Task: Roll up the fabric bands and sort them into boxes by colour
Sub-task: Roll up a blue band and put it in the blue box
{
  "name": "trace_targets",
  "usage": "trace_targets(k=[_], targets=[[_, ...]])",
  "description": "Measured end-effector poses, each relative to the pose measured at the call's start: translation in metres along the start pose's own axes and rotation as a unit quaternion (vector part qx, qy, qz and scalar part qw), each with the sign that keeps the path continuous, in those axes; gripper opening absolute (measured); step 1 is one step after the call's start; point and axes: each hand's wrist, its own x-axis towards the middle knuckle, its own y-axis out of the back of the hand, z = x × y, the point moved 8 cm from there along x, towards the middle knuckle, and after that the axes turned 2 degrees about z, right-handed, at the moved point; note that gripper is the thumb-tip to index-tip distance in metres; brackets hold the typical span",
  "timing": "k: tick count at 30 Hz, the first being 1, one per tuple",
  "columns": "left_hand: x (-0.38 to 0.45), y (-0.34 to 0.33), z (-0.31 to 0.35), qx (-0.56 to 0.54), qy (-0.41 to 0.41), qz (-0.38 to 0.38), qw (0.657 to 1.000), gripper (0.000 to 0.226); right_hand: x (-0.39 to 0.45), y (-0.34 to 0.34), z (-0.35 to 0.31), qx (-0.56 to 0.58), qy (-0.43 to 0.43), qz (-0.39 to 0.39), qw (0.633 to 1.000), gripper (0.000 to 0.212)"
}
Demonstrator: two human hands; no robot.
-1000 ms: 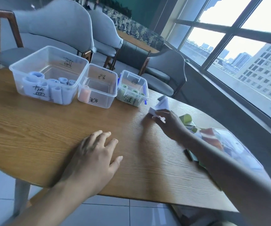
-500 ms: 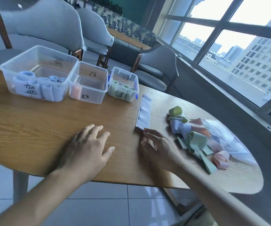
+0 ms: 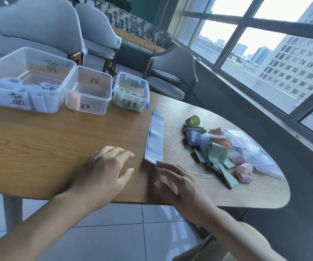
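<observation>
Right hand (image 3: 178, 182) fingers straight, tips touching near end of flat blue band (image 3: 155, 140). Left hand (image 3: 104, 170) relaxed, palm down on table (image 3: 39, 144), just left of band.

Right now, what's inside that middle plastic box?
One rolled pink band stands in the near left corner of the middle box. The handwritten label hides a small patch of the floor.

Daylit room with a wooden table

Grey chairs (image 3: 44, 29) stood at 11 o'clock, windows (image 3: 264, 49) at 2 o'clock, pale floor tiles (image 3: 114, 232) at 6 o'clock beneath the table (image 3: 39, 147).
</observation>
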Motion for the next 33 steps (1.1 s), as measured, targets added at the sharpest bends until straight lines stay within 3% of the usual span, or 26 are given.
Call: trace_targets(k=[13, 20, 26, 33], targets=[[-0.013, -0.010, 0.028, -0.104, -0.043, -0.040, 0.993, 0.017, -0.042, 0.002, -0.017, 0.035, 0.008, 0.010, 0.999, 0.036], [-0.015, -0.016, 0.032, -0.099, -0.051, -0.031, 0.993, 0.018, -0.042, 0.008, -0.004, 0.089, -0.061, 0.089, 0.990, 0.030], [-0.014, -0.017, 0.035, -0.089, -0.056, -0.022, 0.994, 0.013, -0.041, 0.002, -0.004, 0.099, -0.060, 0.101, 0.988, 0.035], [-0.011, -0.019, 0.036, -0.064, -0.064, -0.020, 0.996, 0.005, -0.038, 0.003, -0.004, 0.065, -0.054, 0.105, 0.991, 0.020]])
